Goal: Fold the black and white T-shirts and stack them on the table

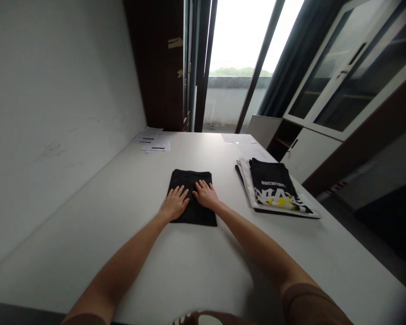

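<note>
A black piece of clothing (pixel 198 215), folded into a neat rectangle, lies flat on the white table (pixel 176 271). My left hand (pixel 175 204) rests on its left side, palm down with the fingers stretched out. On the upper right part of the same bundle lies my right hand (pixel 205 195), also flat, its fingers slightly spread. Neither hand grips anything. To the right is a stack of folded garments (pixel 274 187), black and white, the top one black with white lettering and a yellow print.
Paper sheets (pixel 157 141) lie at the table's far left corner, and more paper (pixel 238 139) at the far right. A white wall (pixel 54 113) borders the left side. A cabinet with glass doors (pixel 341 72) stands at the right, beyond the table's edge. Behind is a glass door (pixel 237 54).
</note>
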`<state>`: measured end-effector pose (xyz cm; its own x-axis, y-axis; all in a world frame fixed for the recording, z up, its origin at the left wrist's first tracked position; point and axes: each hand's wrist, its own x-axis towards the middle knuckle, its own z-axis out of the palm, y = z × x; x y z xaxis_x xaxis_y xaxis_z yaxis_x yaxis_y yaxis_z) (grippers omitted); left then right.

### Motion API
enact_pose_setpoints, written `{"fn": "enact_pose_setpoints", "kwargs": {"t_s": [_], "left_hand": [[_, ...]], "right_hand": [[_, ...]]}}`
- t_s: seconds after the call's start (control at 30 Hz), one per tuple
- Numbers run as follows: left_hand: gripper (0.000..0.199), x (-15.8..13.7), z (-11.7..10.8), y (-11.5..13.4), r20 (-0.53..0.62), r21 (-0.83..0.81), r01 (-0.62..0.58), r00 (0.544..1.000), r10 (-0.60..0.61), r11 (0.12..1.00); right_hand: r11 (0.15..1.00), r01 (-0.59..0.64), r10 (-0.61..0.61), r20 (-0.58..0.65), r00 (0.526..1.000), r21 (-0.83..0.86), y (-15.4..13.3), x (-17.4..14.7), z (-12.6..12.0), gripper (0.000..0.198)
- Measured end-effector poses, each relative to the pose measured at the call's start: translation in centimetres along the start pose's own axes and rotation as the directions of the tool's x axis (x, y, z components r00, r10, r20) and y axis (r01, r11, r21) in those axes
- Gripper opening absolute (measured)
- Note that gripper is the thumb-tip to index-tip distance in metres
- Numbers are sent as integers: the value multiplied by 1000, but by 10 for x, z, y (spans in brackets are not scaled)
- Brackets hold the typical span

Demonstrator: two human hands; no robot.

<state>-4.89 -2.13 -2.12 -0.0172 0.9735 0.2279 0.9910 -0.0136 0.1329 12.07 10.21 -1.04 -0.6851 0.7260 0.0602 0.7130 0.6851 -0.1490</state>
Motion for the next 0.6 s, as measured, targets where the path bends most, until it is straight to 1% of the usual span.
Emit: {"fn": "enact_pose_setpoints", "kwargs": {"t_s": [0.1,0.17,0.3,0.4,0.47,0.6], "left_hand": [[51,-1,-1,-3,-9,2,16,1000,-16,1000],[50,-2,-1,-5,-1,12,26,1000,-26,1000],[53,-4,-2,-7,18,49,49,999,-50,998],[55,-7,-2,-7,25,44,66,997,-67,997],[55,-8,-2,-6,19,33,74,997,-75,997],[55,-10,-2,-5,-1,8,82,997,-82,997]], "right_hand": [[1000,4,-3,-49,999,11,-15,-21,9,68],[1000,-8,9,-62,998,11,-16,-31,10,71],[998,-55,56,-58,997,19,-6,-39,2,76],[994,-98,100,-46,994,40,-9,-42,-4,77],[995,-80,83,-43,996,57,-18,-46,-5,78],[996,17,-13,-51,999,89,-35,-59,-3,77]]}}
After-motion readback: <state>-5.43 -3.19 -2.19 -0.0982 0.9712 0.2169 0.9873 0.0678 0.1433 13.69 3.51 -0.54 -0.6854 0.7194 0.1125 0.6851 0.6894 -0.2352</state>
